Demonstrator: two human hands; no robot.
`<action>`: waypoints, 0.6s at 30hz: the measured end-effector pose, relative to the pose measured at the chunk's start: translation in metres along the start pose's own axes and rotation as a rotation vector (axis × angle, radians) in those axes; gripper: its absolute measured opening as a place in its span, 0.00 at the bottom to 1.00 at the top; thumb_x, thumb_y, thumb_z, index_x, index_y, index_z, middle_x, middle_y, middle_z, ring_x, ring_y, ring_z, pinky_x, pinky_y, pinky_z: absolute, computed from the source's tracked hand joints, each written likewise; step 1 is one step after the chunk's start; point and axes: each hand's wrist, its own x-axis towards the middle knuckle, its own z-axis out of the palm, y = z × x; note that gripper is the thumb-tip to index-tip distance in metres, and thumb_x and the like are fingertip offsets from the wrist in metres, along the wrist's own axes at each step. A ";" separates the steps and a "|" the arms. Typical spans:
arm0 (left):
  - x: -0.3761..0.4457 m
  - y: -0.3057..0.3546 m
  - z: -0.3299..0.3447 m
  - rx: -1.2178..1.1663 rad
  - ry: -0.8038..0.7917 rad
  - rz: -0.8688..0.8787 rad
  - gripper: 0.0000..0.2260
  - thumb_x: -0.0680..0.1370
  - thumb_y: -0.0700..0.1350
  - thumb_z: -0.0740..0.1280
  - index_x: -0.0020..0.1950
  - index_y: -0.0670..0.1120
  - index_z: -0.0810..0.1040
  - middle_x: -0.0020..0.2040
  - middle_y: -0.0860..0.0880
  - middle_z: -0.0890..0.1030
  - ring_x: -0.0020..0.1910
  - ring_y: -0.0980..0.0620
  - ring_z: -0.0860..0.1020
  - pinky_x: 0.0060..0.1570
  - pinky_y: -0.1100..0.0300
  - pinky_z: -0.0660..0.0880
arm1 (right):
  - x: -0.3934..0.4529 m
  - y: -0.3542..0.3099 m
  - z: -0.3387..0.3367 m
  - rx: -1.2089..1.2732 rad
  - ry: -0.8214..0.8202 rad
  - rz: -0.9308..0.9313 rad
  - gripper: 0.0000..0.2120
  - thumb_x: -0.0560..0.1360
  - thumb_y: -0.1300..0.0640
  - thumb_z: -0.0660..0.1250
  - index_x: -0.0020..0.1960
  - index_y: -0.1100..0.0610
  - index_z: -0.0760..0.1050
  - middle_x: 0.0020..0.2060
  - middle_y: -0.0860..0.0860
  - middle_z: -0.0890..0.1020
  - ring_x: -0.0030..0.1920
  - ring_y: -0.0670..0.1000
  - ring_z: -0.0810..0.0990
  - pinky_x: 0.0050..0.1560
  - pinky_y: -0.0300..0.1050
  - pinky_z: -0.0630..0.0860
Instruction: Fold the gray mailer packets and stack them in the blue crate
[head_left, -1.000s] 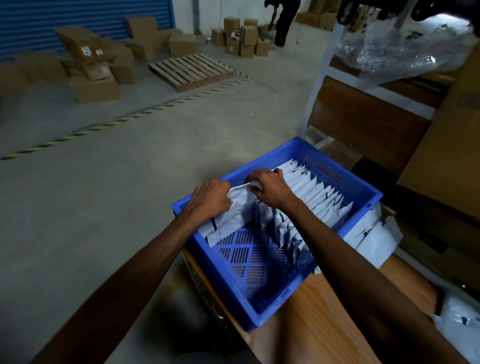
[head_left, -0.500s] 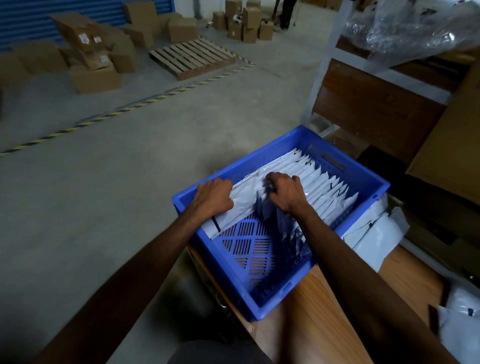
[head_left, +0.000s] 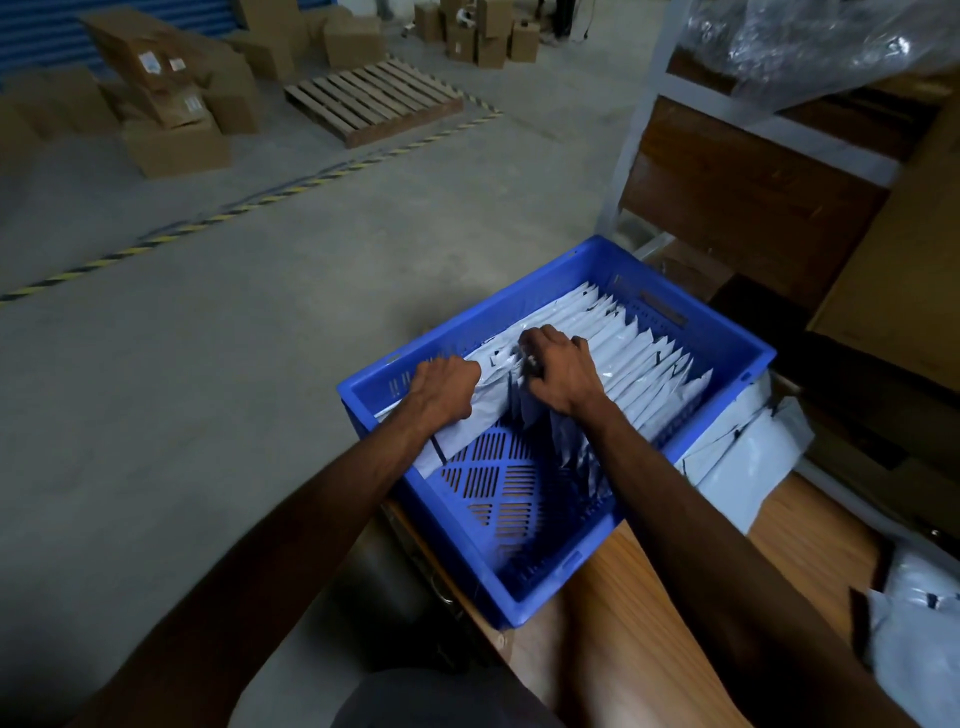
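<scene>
A blue crate (head_left: 545, 582) sits on the corner of a wooden table (head_left: 623, 654). Inside it, several folded gray mailer packets (head_left: 639, 364) stand on edge in a row along its far side. One folded gray packet (head_left: 470, 423) leans at the near end of the row. My left hand (head_left: 444, 392) grips this packet by its left end, fingers curled over it against the crate's left wall. My right hand (head_left: 561, 369) presses down on the top edges of the row, fingers curled into the packets. The slotted crate floor shows in front of the row.
Loose gray mailers (head_left: 743, 457) lie on the table right of the crate, more at the far right edge (head_left: 914, 618). A white shelving frame (head_left: 628, 130) and a brown board stand behind. Cardboard boxes (head_left: 171, 104) and a pallet (head_left: 374, 98) sit on the concrete floor.
Both hands pushed the leaning packet down and back toward the row. My right hand moved from the packet's upper edge onto the tops of the standing packets.
</scene>
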 end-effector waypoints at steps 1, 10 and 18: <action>0.001 0.000 0.002 -0.012 0.008 0.000 0.17 0.77 0.44 0.73 0.65 0.45 0.77 0.63 0.42 0.80 0.62 0.39 0.80 0.56 0.47 0.76 | 0.000 -0.001 0.001 0.013 0.007 -0.043 0.25 0.68 0.52 0.65 0.65 0.53 0.75 0.58 0.51 0.79 0.61 0.57 0.77 0.61 0.55 0.65; -0.006 -0.004 0.003 -0.047 0.081 -0.048 0.11 0.77 0.48 0.72 0.58 0.46 0.78 0.60 0.43 0.81 0.60 0.40 0.80 0.52 0.49 0.75 | 0.006 -0.008 0.012 -0.150 -0.021 -0.191 0.11 0.79 0.57 0.67 0.59 0.48 0.82 0.54 0.48 0.82 0.63 0.54 0.76 0.62 0.55 0.60; -0.015 -0.009 -0.001 -0.067 0.056 -0.086 0.12 0.73 0.44 0.73 0.55 0.48 0.78 0.58 0.46 0.82 0.57 0.42 0.81 0.50 0.48 0.76 | 0.010 -0.008 0.016 -0.154 0.057 -0.208 0.07 0.76 0.57 0.70 0.53 0.50 0.81 0.51 0.48 0.80 0.60 0.55 0.78 0.60 0.54 0.61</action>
